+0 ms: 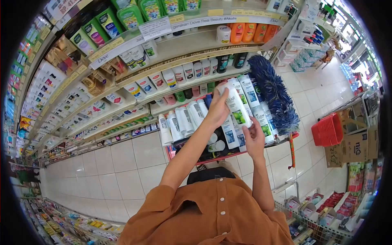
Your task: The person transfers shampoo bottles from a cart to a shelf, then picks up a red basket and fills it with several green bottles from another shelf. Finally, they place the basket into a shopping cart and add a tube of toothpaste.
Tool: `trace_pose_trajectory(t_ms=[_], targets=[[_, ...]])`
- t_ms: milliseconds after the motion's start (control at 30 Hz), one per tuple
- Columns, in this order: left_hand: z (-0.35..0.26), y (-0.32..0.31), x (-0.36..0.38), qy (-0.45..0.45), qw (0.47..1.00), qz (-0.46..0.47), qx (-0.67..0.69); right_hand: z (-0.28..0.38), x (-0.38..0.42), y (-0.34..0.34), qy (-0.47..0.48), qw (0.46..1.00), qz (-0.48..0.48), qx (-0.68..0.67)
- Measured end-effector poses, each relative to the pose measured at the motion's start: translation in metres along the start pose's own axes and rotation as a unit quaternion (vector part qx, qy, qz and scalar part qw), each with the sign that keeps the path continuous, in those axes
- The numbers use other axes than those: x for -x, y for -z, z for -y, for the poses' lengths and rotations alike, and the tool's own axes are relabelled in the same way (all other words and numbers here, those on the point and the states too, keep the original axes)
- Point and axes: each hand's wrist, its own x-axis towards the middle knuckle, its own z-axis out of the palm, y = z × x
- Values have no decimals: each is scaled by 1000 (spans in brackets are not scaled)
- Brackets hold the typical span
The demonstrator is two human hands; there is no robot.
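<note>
A white Clear shampoo bottle [237,107] with a green picture on its label is tilted between my hands. My left hand [219,108] is closed around its upper part. At the lower end, the thumb and fingers of my right hand [254,138] pinch the base. Beneath the bottle is a red-edged trolley [226,157] filled with bottles. More Clear bottles [261,120] lie on its right side, and plain white bottles [185,120] lie on its left. Some dark items under my left forearm are partly hidden.
Shelves of bottles [179,75] run along the front and left. A fluffy blue duster [274,94] rests at the trolley's right edge. Farther right are a red basket [328,130] and cardboard boxes [359,146]. A wire rack of packets [322,218] stands behind on the right.
</note>
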Motion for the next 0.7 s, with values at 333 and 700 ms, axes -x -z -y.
trace_pose_trajectory(t_ms=[333, 700], targets=[[1, 12, 27, 39, 971, -40, -231, -8, 1, -15, 33, 996, 34, 81], [26, 69, 88, 3, 801, -4, -598, -23, 29, -8, 92, 889, -83, 441]])
